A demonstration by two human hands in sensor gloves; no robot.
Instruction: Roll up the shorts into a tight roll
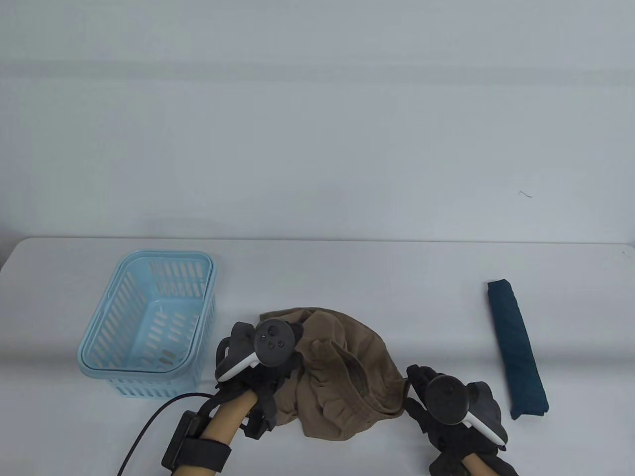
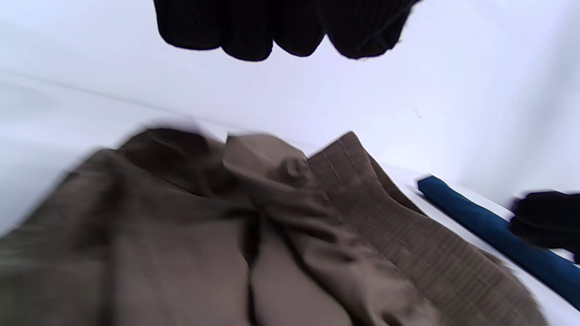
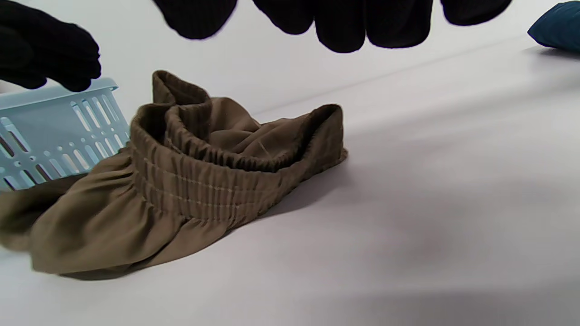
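The brown shorts (image 1: 342,367) lie crumpled, soft and light. Both your hands, left (image 1: 258,367) and right (image 1: 446,401), hover with fingers loose, holding nothing. Grasp the elastic waistband (image 3: 213,181); it looks firmest.

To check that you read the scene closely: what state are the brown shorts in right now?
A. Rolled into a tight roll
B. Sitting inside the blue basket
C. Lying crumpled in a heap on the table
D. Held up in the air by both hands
C: the brown shorts lie bunched on the table, elastic waistband gaping, beside the blue basket, not in it.
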